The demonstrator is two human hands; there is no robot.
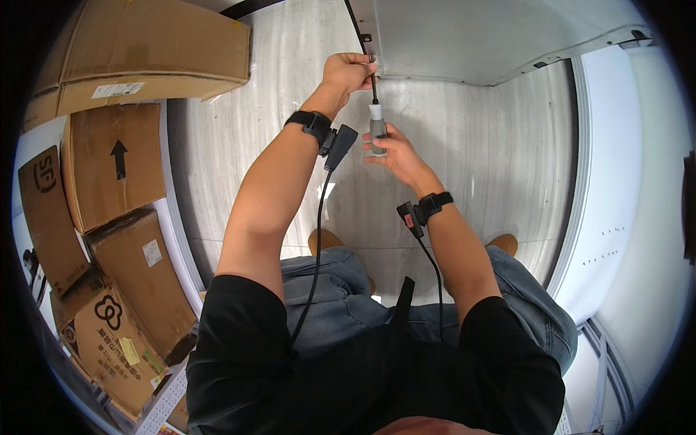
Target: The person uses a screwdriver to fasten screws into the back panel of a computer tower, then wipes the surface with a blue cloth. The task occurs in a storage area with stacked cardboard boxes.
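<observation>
A screwdriver with a grey handle, a white collar and a dark shaft points away from me. My right hand is closed around its handle, thumb and fingers on either side. Farther off, my left hand pinches at the far end of the shaft, beside the edge of a large grey metal panel. The fingers cover the tip, so whether a screw sits there cannot be seen. Along that panel edge is a dark strip with a small bracket.
Cardboard boxes are stacked along the left side. Light wood-look flooring lies below my hands. On the right stands a white panel with small holes. Black cables hang from straps on both wrists.
</observation>
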